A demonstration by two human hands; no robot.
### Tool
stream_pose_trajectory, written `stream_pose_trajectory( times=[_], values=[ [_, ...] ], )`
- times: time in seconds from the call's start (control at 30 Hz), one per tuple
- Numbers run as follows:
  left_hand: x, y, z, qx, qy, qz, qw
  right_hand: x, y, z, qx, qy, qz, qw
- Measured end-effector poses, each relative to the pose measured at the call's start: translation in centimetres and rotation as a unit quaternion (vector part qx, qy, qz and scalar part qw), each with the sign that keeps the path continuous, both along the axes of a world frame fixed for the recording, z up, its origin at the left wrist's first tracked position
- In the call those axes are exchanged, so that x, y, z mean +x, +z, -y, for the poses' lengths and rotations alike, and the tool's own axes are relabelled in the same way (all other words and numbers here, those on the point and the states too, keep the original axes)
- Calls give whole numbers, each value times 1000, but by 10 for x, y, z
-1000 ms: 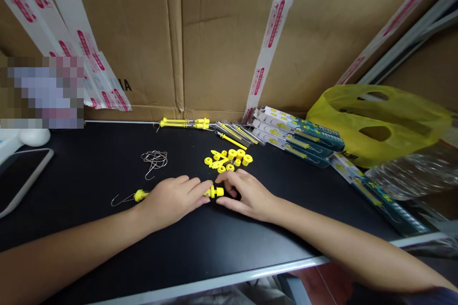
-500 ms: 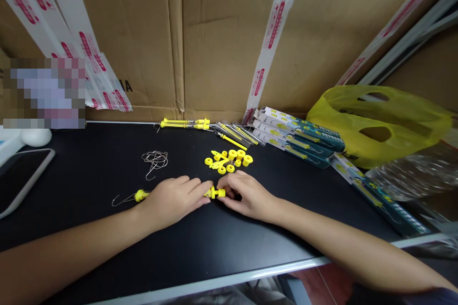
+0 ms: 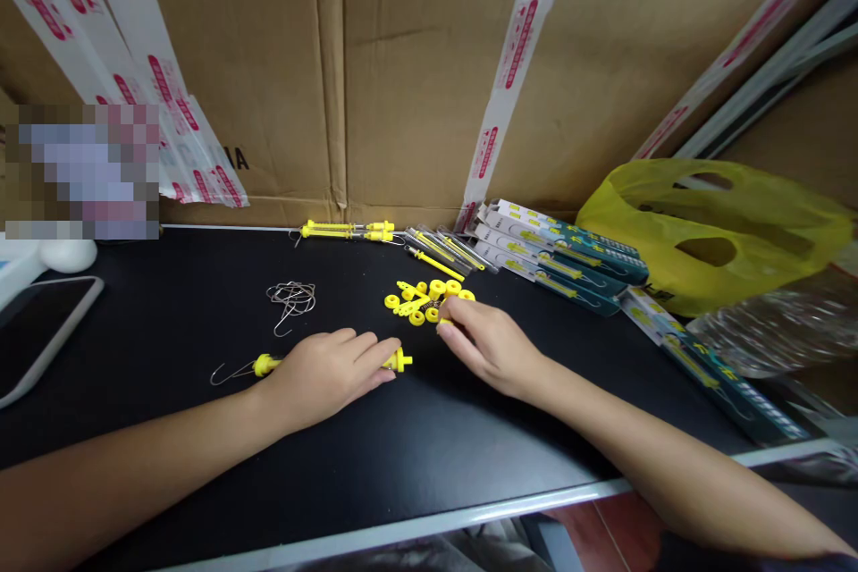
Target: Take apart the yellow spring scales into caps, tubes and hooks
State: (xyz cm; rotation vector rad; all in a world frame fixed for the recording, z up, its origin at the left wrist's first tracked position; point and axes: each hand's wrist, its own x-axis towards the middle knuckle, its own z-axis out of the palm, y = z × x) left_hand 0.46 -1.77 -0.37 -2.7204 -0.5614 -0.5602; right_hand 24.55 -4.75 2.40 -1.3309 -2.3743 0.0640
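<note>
My left hand (image 3: 335, 375) is wrapped around a tubular spring scale (image 3: 264, 365), which lies level on the black table. Its wire hook points left, and a narrow yellow stub shows at the right end. Much of the tube is hidden under the fingers. My right hand (image 3: 489, 344) pinches a small yellow cap (image 3: 443, 321), mostly covered by thumb and fingers. That hand is at the near right edge of a pile of yellow caps, rings and flat pieces (image 3: 416, 304), with small springs among them. Beyond my left hand lies a tangle of wire hooks (image 3: 293, 299).
At the back lie yellow spring scales (image 3: 349, 231) and long springs with yellow rods (image 3: 446, 252). Printed boxes (image 3: 556, 255) are stacked at right, near a yellow plastic bag (image 3: 710, 232). A phone (image 3: 46, 331) rests at far left. Cardboard (image 3: 416, 89) walls the back.
My right hand has moved away from the spring scale's right end, up and right to the yellow pile. The wider yellow cap at that end is gone from it. My left hand stays put.
</note>
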Motion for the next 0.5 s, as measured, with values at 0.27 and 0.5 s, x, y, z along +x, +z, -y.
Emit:
stream_pose_trajectory(
  times=[0.27, 0.5],
  values=[
    [-1, 0, 0, 1, 0, 6, 1000, 18, 7, -8, -64, -154, 228, 959],
    [-1, 1, 0, -11, -1, 5, 1000, 17, 6, -6, -66, -189, 265, 943]
  ],
)
